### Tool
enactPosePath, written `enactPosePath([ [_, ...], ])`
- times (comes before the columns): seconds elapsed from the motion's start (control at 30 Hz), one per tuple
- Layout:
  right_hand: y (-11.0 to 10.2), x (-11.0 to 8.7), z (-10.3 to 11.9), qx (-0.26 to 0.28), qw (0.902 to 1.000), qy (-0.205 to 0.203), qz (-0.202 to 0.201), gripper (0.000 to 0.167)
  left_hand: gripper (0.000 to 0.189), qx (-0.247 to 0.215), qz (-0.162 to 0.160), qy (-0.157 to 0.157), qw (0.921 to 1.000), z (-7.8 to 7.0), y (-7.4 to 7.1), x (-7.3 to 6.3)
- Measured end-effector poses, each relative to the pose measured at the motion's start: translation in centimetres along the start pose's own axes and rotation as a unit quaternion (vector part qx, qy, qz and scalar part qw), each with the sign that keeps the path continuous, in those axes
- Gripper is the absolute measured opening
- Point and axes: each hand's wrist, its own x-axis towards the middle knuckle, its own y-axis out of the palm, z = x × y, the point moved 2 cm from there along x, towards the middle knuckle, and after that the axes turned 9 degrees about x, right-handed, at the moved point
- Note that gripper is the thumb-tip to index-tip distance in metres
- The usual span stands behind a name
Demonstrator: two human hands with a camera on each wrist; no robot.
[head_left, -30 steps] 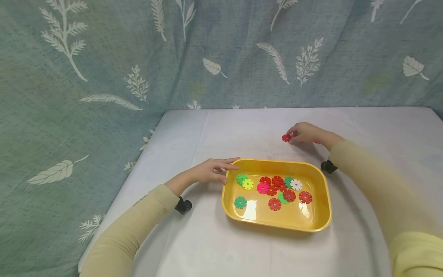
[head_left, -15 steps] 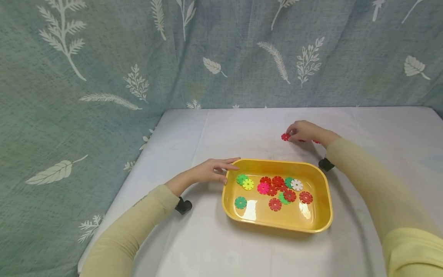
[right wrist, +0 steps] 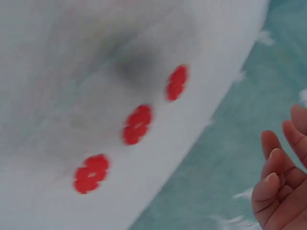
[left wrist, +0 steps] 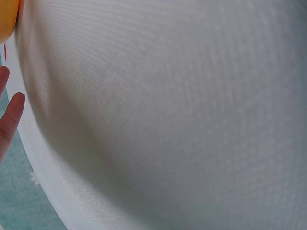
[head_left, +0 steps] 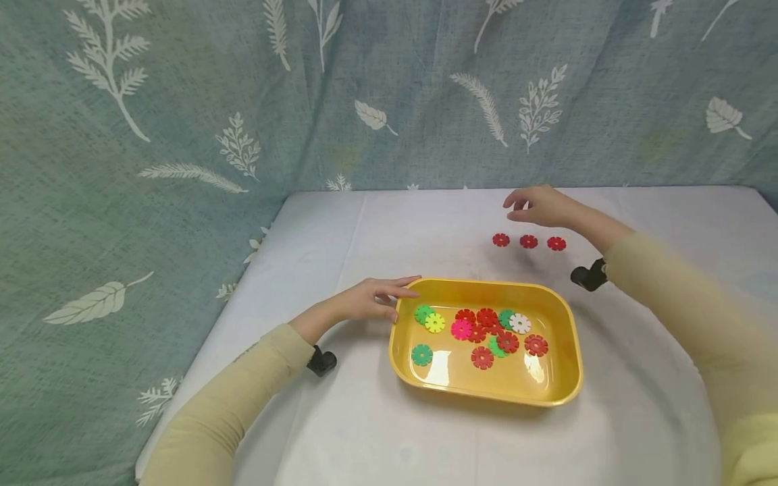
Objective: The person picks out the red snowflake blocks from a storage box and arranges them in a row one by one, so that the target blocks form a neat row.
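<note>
Three red notched plastic discs lie in a row on the white table: the left red disc (head_left: pixel 501 240), the middle red disc (head_left: pixel 529 241) and the right red disc (head_left: pixel 556 244). Above and behind them hovers my right hand (head_left: pixel 541 206), fingers loosely bent and holding nothing; the right wrist view shows these fingers (right wrist: pixel 276 187) apart from the discs. My left hand (head_left: pixel 367 299) rests at the left rim of a yellow tray (head_left: pixel 486 395), its fingers extended over the edge. Inside the tray lie several discs, among them a white disc (head_left: pixel 519 324), a yellow disc (head_left: pixel 434 322) and a pink disc (head_left: pixel 461 329).
The white cloth-covered table (head_left: pixel 365 432) ends at a green-blue leaf-patterned curtain (head_left: pixel 389 101) behind and on the left. Black wrist cameras hang under both forearms, the right camera (head_left: pixel 589 275) close to the tray's far right corner.
My right hand has let go of the left red disc and lifted up and back, uncovering the whole row of three. The left hand and the tray have stayed in place.
</note>
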Motion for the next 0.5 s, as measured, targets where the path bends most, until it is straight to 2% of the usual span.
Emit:
enactPosePath([
  [0.3, 0.1, -4.6, 5.3, 0.02, 0.999, -0.039, 0.006, 0.03, 0.051, 0.003, 0.0, 0.0, 1.0, 0.2, 0.1, 0.0],
  [0.5, 1.6, -6.7, 7.2, 0.01, 0.9957, -0.086, 0.031, 0.028, 0.051, 0.006, -0.004, 0.003, 1.0, 0.2, 0.0, 0.0],
])
